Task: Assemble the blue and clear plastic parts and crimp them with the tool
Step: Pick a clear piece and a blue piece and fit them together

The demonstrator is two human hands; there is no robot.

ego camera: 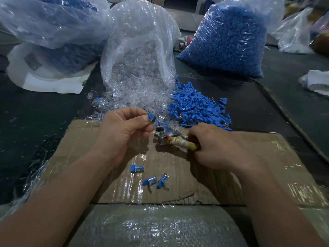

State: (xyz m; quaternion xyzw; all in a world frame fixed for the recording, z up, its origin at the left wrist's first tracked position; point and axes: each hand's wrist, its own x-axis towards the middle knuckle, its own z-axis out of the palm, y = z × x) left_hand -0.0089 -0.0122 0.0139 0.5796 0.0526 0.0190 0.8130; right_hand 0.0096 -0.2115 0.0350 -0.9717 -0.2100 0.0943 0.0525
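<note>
My left hand (pixel 124 129) pinches a blue and clear part (pixel 151 118) between thumb and fingers, just above the metal jaws of the crimp tool (pixel 161 138). My right hand (pixel 219 147) grips the tool's cloth-wrapped handle (pixel 181 143), which lies on the cardboard sheet (pixel 258 157). Three joined blue-and-clear pieces (pixel 137 168) (pixel 149 181) (pixel 162 180) lie on the cardboard near me. A loose pile of blue parts (pixel 197 104) sits beyond the tool. Clear parts (pixel 128 97) spill from an open bag.
A clear bag of transparent parts (pixel 138 50) stands in the middle, a full bag of blue parts (pixel 229 40) at the back right, and another bag (pixel 53 24) at the back left. A woven sack (pixel 154 227) lies closest to me. The table top (pixel 35 113) is dark.
</note>
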